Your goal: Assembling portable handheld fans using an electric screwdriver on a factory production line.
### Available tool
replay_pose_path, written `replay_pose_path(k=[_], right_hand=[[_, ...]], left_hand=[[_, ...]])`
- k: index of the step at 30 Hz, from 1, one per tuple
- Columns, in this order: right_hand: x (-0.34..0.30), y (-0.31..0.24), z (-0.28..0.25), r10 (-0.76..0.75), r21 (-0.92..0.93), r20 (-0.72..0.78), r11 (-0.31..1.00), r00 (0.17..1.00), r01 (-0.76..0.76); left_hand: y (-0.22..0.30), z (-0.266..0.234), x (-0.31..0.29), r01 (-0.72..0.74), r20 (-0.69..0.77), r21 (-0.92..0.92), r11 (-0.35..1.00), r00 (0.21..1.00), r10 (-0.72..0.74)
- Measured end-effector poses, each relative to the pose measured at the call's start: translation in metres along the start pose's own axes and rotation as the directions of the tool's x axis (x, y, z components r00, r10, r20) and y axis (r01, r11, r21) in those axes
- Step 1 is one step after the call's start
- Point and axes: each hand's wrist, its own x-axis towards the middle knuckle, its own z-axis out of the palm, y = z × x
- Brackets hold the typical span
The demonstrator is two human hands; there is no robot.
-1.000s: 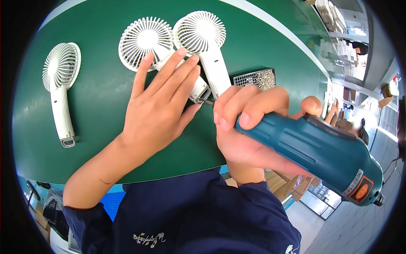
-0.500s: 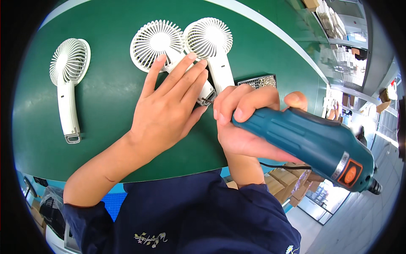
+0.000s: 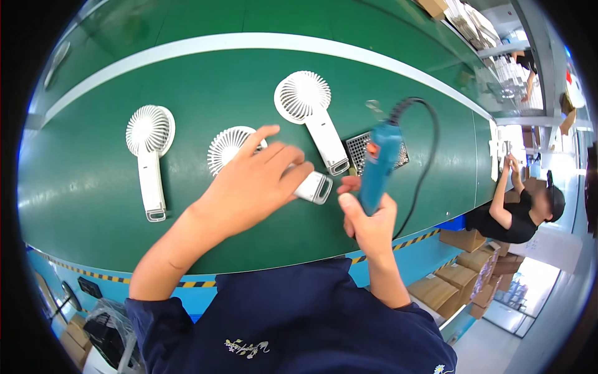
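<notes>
My left hand [image 3: 252, 184] lies over a white handheld fan [image 3: 313, 188], its fingers curled round the handle. That fan's round grille shows beyond the hand, and its looped end sticks out towards my right hand. My right hand [image 3: 372, 227] grips a blue-green electric screwdriver [image 3: 375, 171], slightly blurred, held upright with its corded end up; its bit is hidden. Past it, a second handheld fan [image 3: 322, 134] lies at an angle. A third handheld fan [image 3: 150, 177] rests apart on the left.
A black perforated tray [image 3: 357, 146] with small metal screws sits behind the screwdriver, whose black cord [image 3: 436, 140] loops to the right. A pale strip [image 3: 249, 41] crosses the far side of the green table [image 3: 93, 206]. Cardboard boxes [image 3: 458, 277] and another person [image 3: 514, 209] are at the right.
The screwdriver has swung from lying slanted across to upright, away from the middle fan. That fan has turned and come nearer under my left hand. The view has shifted, showing more of the table.
</notes>
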Motion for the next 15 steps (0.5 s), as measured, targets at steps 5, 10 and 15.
replay_pose_path(k=[5,10,15], right_hand=[[0.003,0.015,0.004,0.150,0.144,0.188,0.973,0.971,-0.178],[-0.015,0.021,-0.005,0.133,0.107,0.187,0.982,0.973,-0.154],[-0.018,0.028,-0.002,0.124,0.105,0.237,0.983,0.963,-0.153]], left_hand=[[0.012,0.006,-0.010,-0.014,-0.014,-0.094,0.996,1.000,0.013],[0.009,-0.002,-0.019,-0.060,-0.036,-0.065,0.996,0.998,0.058],[0.017,0.006,-0.019,-0.129,-0.050,-0.114,0.985,0.991,0.124]])
